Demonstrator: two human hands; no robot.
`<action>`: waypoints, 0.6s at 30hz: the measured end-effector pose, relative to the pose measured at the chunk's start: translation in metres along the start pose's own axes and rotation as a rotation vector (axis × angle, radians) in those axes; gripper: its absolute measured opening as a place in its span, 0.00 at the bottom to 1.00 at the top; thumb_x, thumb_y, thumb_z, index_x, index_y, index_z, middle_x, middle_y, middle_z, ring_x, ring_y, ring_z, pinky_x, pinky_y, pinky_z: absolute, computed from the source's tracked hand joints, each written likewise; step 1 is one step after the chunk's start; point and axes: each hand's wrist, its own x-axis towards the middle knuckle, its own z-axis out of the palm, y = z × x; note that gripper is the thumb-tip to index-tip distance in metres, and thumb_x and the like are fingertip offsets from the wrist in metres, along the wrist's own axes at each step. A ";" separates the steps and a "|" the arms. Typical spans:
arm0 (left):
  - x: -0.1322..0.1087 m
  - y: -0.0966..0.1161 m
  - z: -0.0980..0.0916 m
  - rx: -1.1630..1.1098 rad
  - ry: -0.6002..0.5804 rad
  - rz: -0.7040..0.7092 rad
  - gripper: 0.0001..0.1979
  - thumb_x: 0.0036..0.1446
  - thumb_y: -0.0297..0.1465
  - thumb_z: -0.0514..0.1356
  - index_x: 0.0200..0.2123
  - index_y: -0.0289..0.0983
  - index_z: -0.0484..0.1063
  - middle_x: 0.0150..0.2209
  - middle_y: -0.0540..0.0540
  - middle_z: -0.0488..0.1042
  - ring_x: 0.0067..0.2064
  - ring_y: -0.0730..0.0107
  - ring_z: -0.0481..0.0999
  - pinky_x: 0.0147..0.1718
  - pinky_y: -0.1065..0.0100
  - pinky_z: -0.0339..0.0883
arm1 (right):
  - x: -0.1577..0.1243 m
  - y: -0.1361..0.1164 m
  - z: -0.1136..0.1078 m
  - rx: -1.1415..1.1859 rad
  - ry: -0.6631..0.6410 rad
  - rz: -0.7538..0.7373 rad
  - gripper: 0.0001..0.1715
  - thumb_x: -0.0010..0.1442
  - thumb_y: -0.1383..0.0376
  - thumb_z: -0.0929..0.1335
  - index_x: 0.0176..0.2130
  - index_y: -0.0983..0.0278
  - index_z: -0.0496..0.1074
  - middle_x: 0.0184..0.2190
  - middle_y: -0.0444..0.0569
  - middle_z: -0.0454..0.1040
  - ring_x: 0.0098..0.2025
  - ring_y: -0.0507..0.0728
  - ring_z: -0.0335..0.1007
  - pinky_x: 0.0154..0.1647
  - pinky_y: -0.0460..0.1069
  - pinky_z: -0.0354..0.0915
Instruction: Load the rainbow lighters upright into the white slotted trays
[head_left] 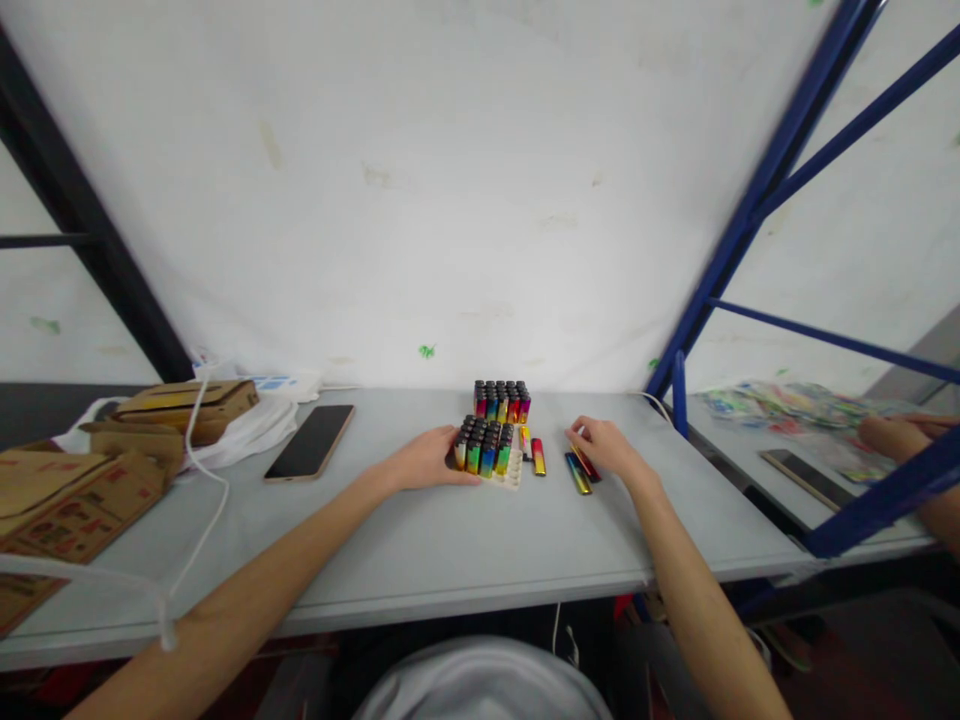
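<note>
My left hand [431, 458] is closed around the left side of a white tray [514, 472] that holds several upright lighters [487, 450] with black tops and shiny multicoloured bodies. Bare slots show along the tray's right side. My right hand [604, 446] has its fingers closed on a dark red lighter [589, 468] lying on the table, partly hidden by the fingers. Beside that one, a blue and gold lighter [578, 474] lies flat. Between the tray and my right hand lie a red and yellow lighter [538, 457] and a yellow one [525, 442].
A second block of upright lighters [502, 400] stands behind the tray near the wall. On the left are a phone [311, 443], cardboard boxes [82, 500] and a white cable [217, 475]. Blue frame bars [720, 250] rise at right, with another person's hand [892, 437] beyond.
</note>
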 end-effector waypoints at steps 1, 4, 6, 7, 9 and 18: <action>0.000 -0.001 0.000 0.001 -0.001 0.005 0.37 0.50 0.58 0.70 0.54 0.39 0.77 0.53 0.40 0.81 0.54 0.47 0.80 0.57 0.57 0.72 | 0.000 0.004 0.001 -0.004 -0.027 0.006 0.16 0.74 0.57 0.65 0.46 0.64 0.79 0.36 0.54 0.84 0.40 0.60 0.80 0.41 0.48 0.64; 0.001 -0.003 0.002 0.002 -0.008 0.004 0.38 0.49 0.59 0.70 0.54 0.39 0.77 0.53 0.40 0.81 0.54 0.46 0.80 0.57 0.56 0.73 | 0.000 0.011 -0.001 -0.010 -0.041 0.031 0.18 0.74 0.56 0.65 0.45 0.65 0.80 0.34 0.54 0.84 0.39 0.60 0.80 0.39 0.49 0.64; 0.001 -0.003 0.002 -0.002 -0.012 0.000 0.39 0.49 0.60 0.70 0.55 0.39 0.76 0.53 0.40 0.81 0.54 0.45 0.80 0.56 0.56 0.73 | -0.002 0.015 -0.003 0.004 -0.051 0.044 0.18 0.73 0.56 0.66 0.43 0.65 0.80 0.33 0.55 0.83 0.37 0.60 0.79 0.38 0.49 0.63; 0.001 -0.003 0.002 -0.006 -0.011 -0.002 0.39 0.49 0.60 0.70 0.55 0.39 0.76 0.53 0.40 0.81 0.54 0.45 0.80 0.57 0.56 0.73 | -0.004 0.017 -0.004 0.027 -0.067 0.046 0.17 0.72 0.55 0.67 0.43 0.64 0.80 0.33 0.54 0.83 0.36 0.60 0.79 0.37 0.49 0.63; 0.001 -0.002 0.002 -0.016 -0.004 -0.003 0.38 0.49 0.59 0.70 0.54 0.40 0.77 0.53 0.40 0.81 0.54 0.45 0.80 0.57 0.55 0.72 | -0.008 0.021 -0.006 0.098 -0.107 0.047 0.16 0.70 0.54 0.70 0.42 0.64 0.80 0.33 0.53 0.84 0.35 0.60 0.79 0.36 0.49 0.64; 0.001 0.001 -0.001 0.018 -0.028 -0.023 0.38 0.50 0.59 0.69 0.56 0.39 0.76 0.53 0.38 0.81 0.53 0.45 0.80 0.56 0.56 0.72 | -0.014 0.015 -0.006 0.195 -0.120 0.002 0.14 0.64 0.57 0.75 0.44 0.65 0.80 0.34 0.54 0.84 0.34 0.60 0.79 0.38 0.50 0.68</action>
